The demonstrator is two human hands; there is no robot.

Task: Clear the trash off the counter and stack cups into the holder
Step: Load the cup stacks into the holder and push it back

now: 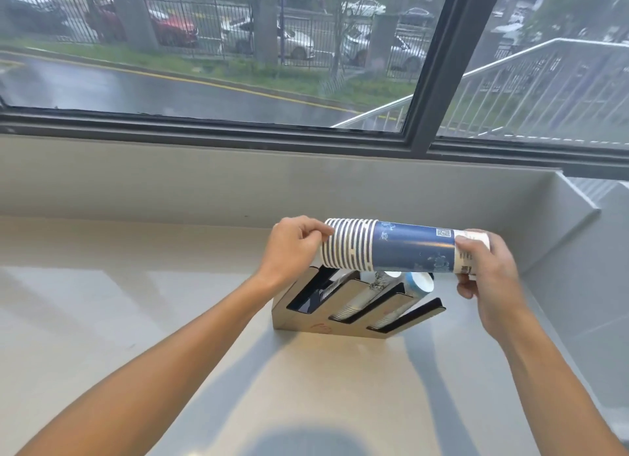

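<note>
hands: 2 | held cup stack: 1 | holder: 1 | holder slots: 3

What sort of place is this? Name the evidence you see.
Probably an office or café drinks counter: a slotted cup holder on a pale counter, a stack of paper cups, and a window facing parked cars.

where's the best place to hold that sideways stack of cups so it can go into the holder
Grip the stack of cups at its two ends, as now: the left hand on the ribbed rim end, the right hand curled round the white base end. It lies level above the cup holder, whose slots slant, so end grips probably make tilting it in easiest. Which end should go in first is unclear.
</note>
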